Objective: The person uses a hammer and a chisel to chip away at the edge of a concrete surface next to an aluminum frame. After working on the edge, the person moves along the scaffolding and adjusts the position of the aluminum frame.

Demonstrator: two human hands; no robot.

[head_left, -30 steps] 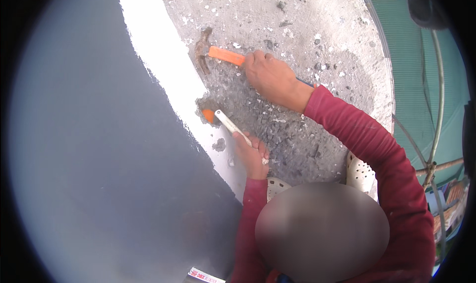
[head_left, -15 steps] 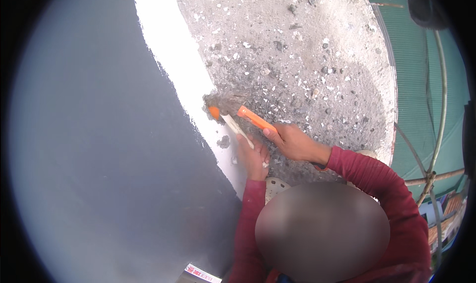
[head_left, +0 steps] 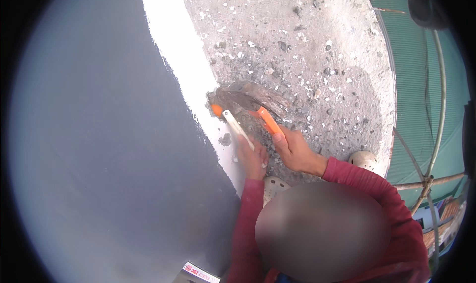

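My left hand (head_left: 253, 157) grips a slim white tool (head_left: 237, 129), angled toward a chipped hole (head_left: 214, 96) in the white band (head_left: 181, 69). An orange patch (head_left: 216, 110) shows in that hole, at the tool's upper end. My right hand (head_left: 293, 151) is closed on the orange handle (head_left: 269, 121) of a hammer, just right of the white tool. The hammer's head (head_left: 250, 95) is smeared by motion over the hole's right side, so whether it touches anything cannot be told.
A dark grey surface (head_left: 99, 109) fills the left. Rough concrete (head_left: 297, 45) strewn with chips lies right of the band. Pale perforated shoes (head_left: 363, 160) show near my arms. Beyond the concrete's curved edge are green mesh (head_left: 409, 94) and lashed poles (head_left: 437, 99).
My right hand has swung the hammer down from upper right toward the white tool, its head now blurred. My left hand keeps its grip in nearly the same place. The view has shifted slightly.
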